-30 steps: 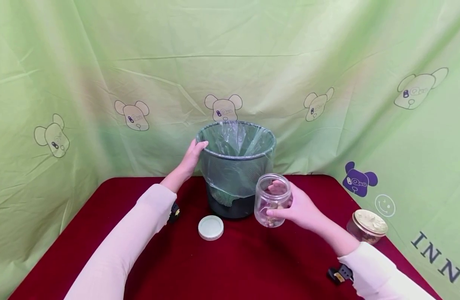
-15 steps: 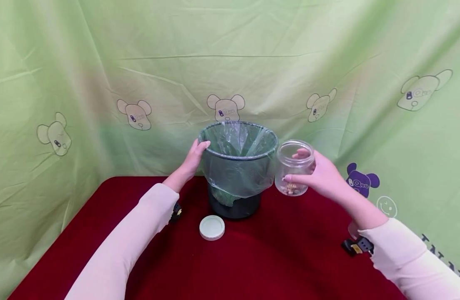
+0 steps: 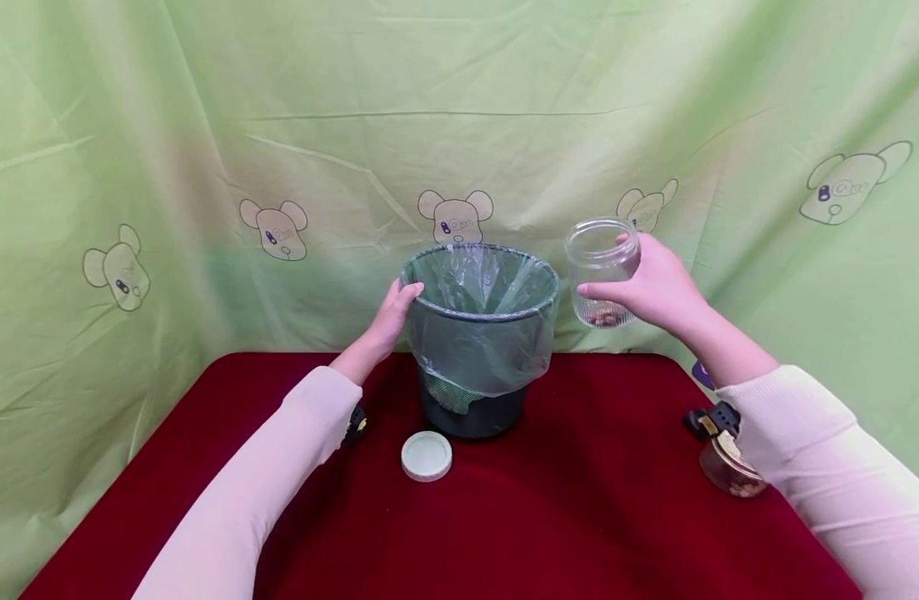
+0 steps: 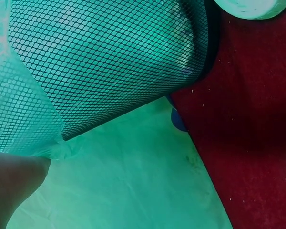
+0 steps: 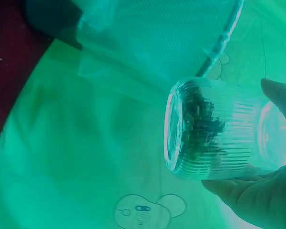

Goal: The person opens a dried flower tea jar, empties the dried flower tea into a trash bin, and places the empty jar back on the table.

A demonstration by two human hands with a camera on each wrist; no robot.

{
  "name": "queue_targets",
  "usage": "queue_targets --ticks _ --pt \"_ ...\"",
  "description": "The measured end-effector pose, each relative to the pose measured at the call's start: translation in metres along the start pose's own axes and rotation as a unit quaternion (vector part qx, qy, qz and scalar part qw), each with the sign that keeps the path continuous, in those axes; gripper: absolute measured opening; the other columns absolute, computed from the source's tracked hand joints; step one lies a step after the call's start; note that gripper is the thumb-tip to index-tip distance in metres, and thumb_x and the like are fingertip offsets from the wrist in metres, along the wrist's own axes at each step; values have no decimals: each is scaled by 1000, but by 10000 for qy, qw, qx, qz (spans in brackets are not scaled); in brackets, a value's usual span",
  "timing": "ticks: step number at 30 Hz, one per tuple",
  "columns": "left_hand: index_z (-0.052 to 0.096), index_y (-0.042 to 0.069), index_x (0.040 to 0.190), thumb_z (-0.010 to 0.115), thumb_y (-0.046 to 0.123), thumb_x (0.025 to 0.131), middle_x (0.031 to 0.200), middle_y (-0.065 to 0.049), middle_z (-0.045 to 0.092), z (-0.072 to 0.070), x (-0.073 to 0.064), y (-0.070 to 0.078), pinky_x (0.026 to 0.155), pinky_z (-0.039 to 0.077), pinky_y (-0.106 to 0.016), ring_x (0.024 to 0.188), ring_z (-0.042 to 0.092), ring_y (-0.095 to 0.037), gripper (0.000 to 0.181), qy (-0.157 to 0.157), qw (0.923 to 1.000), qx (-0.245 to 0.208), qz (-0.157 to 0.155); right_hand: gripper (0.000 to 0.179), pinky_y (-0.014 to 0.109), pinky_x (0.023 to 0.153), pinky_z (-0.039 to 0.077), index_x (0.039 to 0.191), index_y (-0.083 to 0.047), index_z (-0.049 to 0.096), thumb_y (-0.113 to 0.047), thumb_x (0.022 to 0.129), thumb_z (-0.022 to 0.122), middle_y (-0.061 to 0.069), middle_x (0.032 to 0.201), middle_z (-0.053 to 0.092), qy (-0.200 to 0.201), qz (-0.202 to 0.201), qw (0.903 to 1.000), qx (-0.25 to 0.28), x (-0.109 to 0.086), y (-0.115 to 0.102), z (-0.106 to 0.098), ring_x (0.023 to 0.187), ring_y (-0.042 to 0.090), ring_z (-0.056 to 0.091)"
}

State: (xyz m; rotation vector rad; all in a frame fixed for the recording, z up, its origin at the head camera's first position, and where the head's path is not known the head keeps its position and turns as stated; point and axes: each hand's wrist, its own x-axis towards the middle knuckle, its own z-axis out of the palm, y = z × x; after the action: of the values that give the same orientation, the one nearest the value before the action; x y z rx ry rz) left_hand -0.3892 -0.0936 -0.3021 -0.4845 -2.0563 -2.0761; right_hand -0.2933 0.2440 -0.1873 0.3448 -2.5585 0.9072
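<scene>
My right hand (image 3: pixel 657 283) grips a clear ribbed glass jar (image 3: pixel 600 265) around its side, upright and without a lid. Small brown pieces (image 3: pixel 607 315) lie in the jar's bottom; the right wrist view shows them as a dark clump. The jar is held up beside the right edge of a black mesh trash bin (image 3: pixel 474 417). A translucent plastic bag (image 3: pixel 489 354) lines the bin and folds over its rim. At the bin's left side, my left hand (image 3: pixel 390 321) holds the rim, thumb over the top; its other fingers are mostly hidden.
A pale round lid (image 3: pixel 427 455) lies on the red tablecloth (image 3: pixel 549 517) in front of the bin. Toward the right table edge stands a low round container (image 3: pixel 729 471), partly covered by the right sleeve. Green printed fabric (image 3: pixel 339 150) hangs behind and beside the table.
My right hand has lifted the jar from low in front of the bin, up and right, to beside the bin's rim. The left hand stays at the rim.
</scene>
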Motion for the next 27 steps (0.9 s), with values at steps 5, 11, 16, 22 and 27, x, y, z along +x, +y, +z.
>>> queue_targets --ticks 5,11,16,22,27 --pt "32 -3 143 48 34 89 140 -19 38 0 -1 0 110 23 -39 128 35 -27 68 -13 10000 66 -23 77 53 88 40 127 3 46 -37 73 84 21 116 56 155 -57 9996 -250 17 -8 1 106 37 53" --pt "34 -4 142 48 33 88 139 -21 40 1 -1 -1 109 25 -39 126 37 -27 67 12 10000 19 80 83 54 88 42 134 5 40 -31 73 83 24 119 54 199 -119 9983 -533 36 -15 10 107 40 52" --pt "34 -4 142 48 34 88 139 -21 40 1 0 -2 109 26 -39 125 38 -27 67 -3 9999 29 109 82 57 90 41 136 6 40 -20 71 83 24 122 54 188 -452 9951 -855 51 -19 21 106 41 52" --pt "34 -5 141 47 33 89 138 -24 41 1 0 -2 107 27 -39 122 40 -28 66 -19 9999 15 157 80 57 94 40 134 8 41 -14 70 84 25 121 54 171 -900 9857 -1414 66 -26 29 109 42 52" --pt "34 -5 142 47 33 89 137 -23 41 1 0 -1 106 28 -38 121 40 -27 66 -14 9998 24 180 86 56 98 39 137 12 37 -13 70 84 29 125 51 146 -1037 9771 -1853 74 -30 30 114 44 49"
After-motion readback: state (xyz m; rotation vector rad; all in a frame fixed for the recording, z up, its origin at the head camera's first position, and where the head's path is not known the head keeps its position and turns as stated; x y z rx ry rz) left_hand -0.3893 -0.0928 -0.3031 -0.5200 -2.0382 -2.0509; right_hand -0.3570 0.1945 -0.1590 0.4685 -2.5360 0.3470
